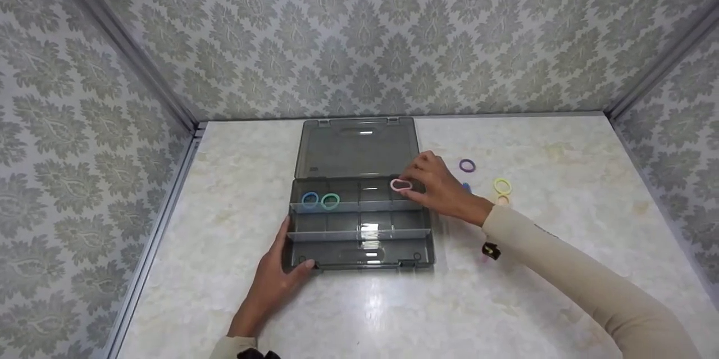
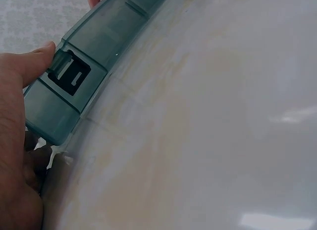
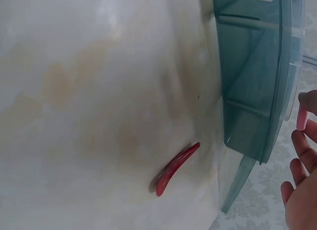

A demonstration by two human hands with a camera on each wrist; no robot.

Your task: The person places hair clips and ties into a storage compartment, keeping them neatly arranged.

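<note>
A translucent grey compartment box [image 1: 359,250] lies on the table with its lid [image 1: 356,151] opened back. My left hand [image 1: 275,277] grips its front left corner, thumb on the front edge near a latch [image 2: 70,74] and fingers along the side. Over the right end of the back row, my right hand [image 1: 435,185] pinches a pink hair tie [image 1: 393,187] between thumb and fingertips; the tie [image 3: 302,117] also shows in the right wrist view. A blue hair tie [image 1: 304,203] and a green hair tie [image 1: 324,205] sit side by side in the back row's left part.
Right of the box lie a purple hair tie [image 1: 460,166], a yellow one [image 1: 496,183] and a peach one [image 1: 504,197]. A blue piece [image 1: 466,186] is partly hidden behind my right hand. In the right wrist view a red hair tie [image 3: 173,171] lies near the box.
</note>
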